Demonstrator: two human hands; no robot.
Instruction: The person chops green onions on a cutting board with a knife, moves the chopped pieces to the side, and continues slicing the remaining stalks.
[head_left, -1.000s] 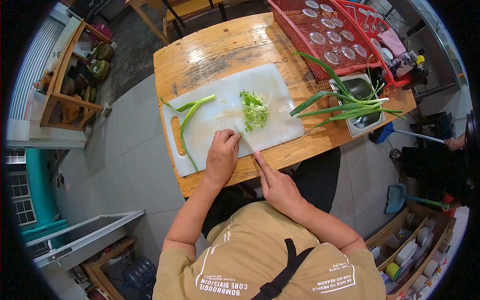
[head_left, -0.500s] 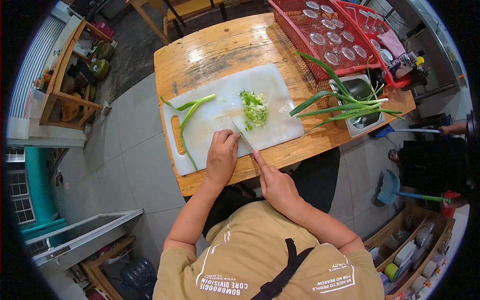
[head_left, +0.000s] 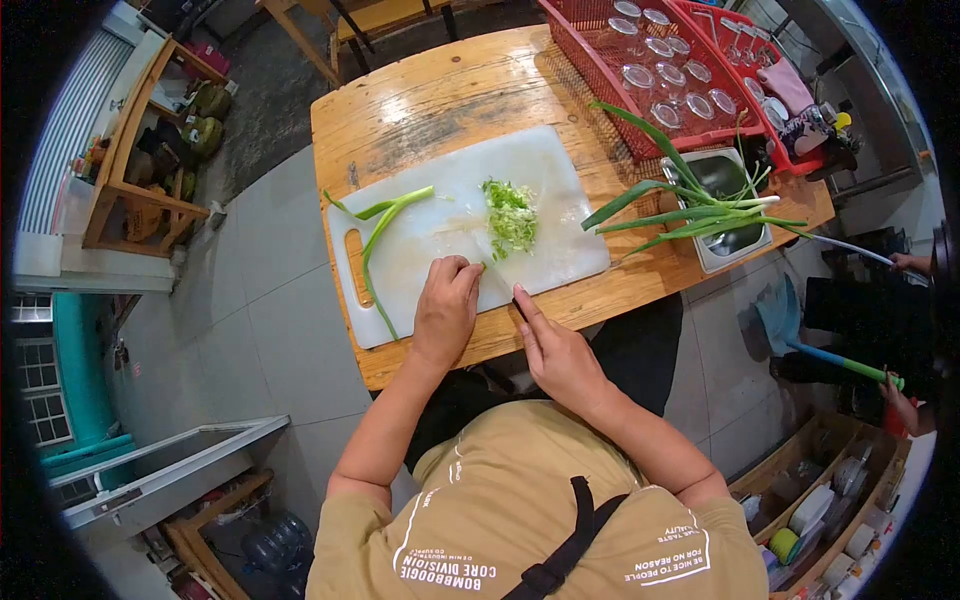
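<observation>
On the white cutting board, my left hand is closed with its fingers bent. A bit of green shows at its fingertips, seemingly a piece of spring onion. My right hand is wrapped round the dark handle of a knife, index finger stretched along it. The blade is smeared and hard to make out. Just beyond the hands lies a heap of chopped spring onion. A whole spring onion stalk rests across the board's left side, by its handle slot.
More spring onions lie over a metal container at the table's right. Behind it stands a red crate of upturned glasses. Another person's hand holds a blue dustpan at right.
My right hand has shifted slightly, and the knife blade, clear before beside the left fingertips, is now blurred. The left hand stays in place. At right, the other person's dustpan has moved up.
</observation>
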